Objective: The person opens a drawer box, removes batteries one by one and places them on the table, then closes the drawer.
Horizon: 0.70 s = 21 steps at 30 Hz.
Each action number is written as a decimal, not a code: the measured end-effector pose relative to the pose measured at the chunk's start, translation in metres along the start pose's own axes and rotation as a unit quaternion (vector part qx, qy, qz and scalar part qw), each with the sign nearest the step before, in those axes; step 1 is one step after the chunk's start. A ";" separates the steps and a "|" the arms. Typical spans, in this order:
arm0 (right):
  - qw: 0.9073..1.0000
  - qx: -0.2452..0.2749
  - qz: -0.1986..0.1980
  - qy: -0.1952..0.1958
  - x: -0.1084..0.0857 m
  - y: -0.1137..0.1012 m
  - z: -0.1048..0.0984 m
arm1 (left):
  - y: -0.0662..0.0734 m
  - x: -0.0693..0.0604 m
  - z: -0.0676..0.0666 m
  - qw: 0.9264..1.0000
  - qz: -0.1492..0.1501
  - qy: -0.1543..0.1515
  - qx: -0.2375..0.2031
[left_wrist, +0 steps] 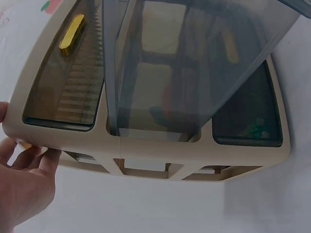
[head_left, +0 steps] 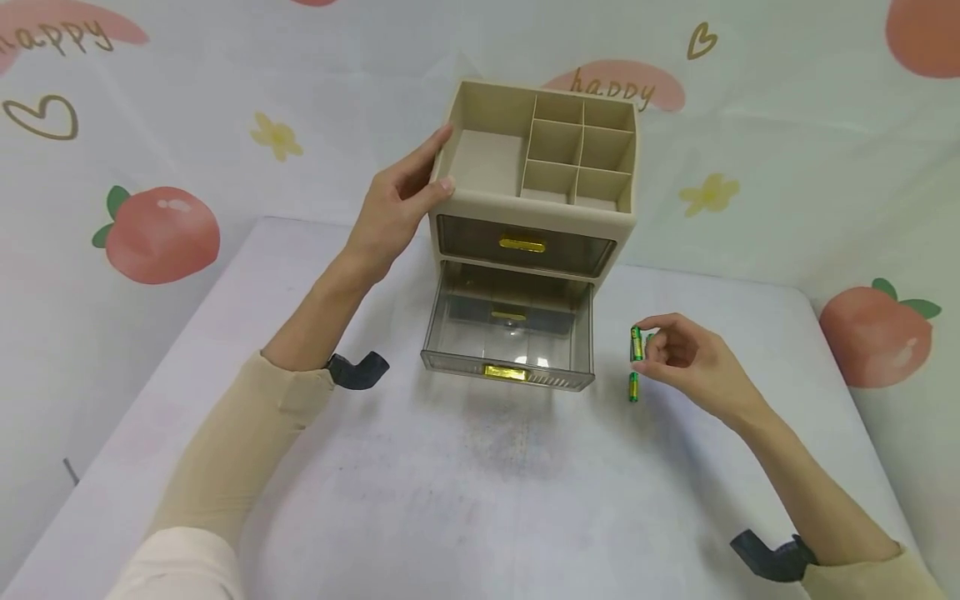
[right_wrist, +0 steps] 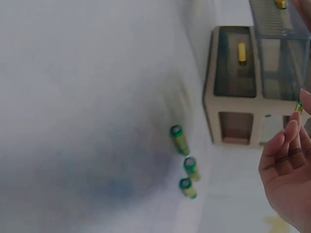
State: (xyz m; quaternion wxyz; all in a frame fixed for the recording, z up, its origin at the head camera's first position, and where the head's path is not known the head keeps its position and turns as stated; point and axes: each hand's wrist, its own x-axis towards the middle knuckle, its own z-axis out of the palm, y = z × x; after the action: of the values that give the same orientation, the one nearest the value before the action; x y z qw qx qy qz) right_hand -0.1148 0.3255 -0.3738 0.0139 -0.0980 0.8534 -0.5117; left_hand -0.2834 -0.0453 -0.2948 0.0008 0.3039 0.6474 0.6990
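Note:
A beige desktop organizer (head_left: pixel 536 204) stands on the table with its middle smoky clear drawer (head_left: pixel 506 350) pulled out. My left hand (head_left: pixel 390 204) grips the organizer's upper left side, thumb on the top rim. To the right of the organizer, my right hand (head_left: pixel 686 358) pinches a green and gold battery (head_left: pixel 637 343) between thumb and fingertip, above the table. Three similar batteries (right_wrist: pixel 180 140) stand on the table in the right wrist view. One loose battery (head_left: pixel 633 387) shows below the held one in the head view; the hand partly hides another.
The top drawer (head_left: pixel 525 244) and the bottom drawer (left_wrist: pixel 248 107) are closed. Green marks show on the bottom drawer's dark front; whether inside or reflected, I cannot tell. Open compartments (head_left: pixel 577 150) fill the organizer's top. A printed cloth (head_left: pixel 360 75) hangs behind the table (head_left: pixel 420 500).

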 end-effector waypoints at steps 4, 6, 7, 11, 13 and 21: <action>1.000 -0.014 0.005 -0.001 -0.005 0.014 -0.006 | -0.001 0.001 0.000 1.000 0.000 -0.001 0.002; 1.000 -0.022 0.010 0.000 -0.008 0.021 -0.008 | -0.001 0.001 -0.001 1.000 0.000 -0.002 0.003; 1.000 -0.025 0.012 0.002 -0.009 0.024 -0.009 | -0.001 0.001 -0.001 1.000 0.000 -0.002 0.002; 0.999 -0.039 0.024 0.007 -0.013 0.035 -0.011 | -0.002 0.001 -0.001 1.000 -0.001 -0.001 0.004; 0.999 -0.040 0.030 0.006 -0.016 0.040 -0.011 | -0.002 0.001 -0.002 1.000 -0.001 -0.001 0.003; 0.998 -0.039 0.047 -0.001 -0.026 0.060 -0.010 | -0.002 0.001 -0.001 1.000 0.003 -0.002 -0.001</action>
State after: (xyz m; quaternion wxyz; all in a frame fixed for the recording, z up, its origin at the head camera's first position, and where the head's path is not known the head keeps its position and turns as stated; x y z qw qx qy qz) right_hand -0.1002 0.3662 -0.4234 0.0353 -0.0584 0.8764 -0.4766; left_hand -0.2850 -0.0451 -0.2962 0.0004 0.3067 0.6456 0.6994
